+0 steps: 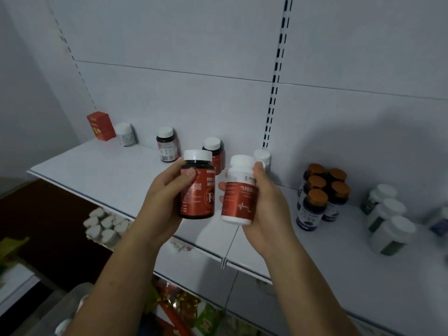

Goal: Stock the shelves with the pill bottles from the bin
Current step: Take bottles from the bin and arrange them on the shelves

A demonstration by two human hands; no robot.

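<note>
Dark bottle (201, 190) wrapped upright in left hand (164, 198) grip; white bottle (238, 198) wrapped in right hand (266, 209).

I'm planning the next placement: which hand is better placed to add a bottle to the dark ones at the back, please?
Probably the left hand: it holds the matching dark bottle just before the shelved dark bottles; the right hand holds a white bottle.

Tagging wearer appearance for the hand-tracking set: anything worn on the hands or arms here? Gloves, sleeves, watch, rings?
Nothing worn that shows. The left hand and right hand are bare: no gloves, no rings visible. The left forearm and right forearm are uncovered down to the frame's bottom edge, with no sleeve, watch, band or marking in view. The light is dim, so fine detail is uncertain.
</note>
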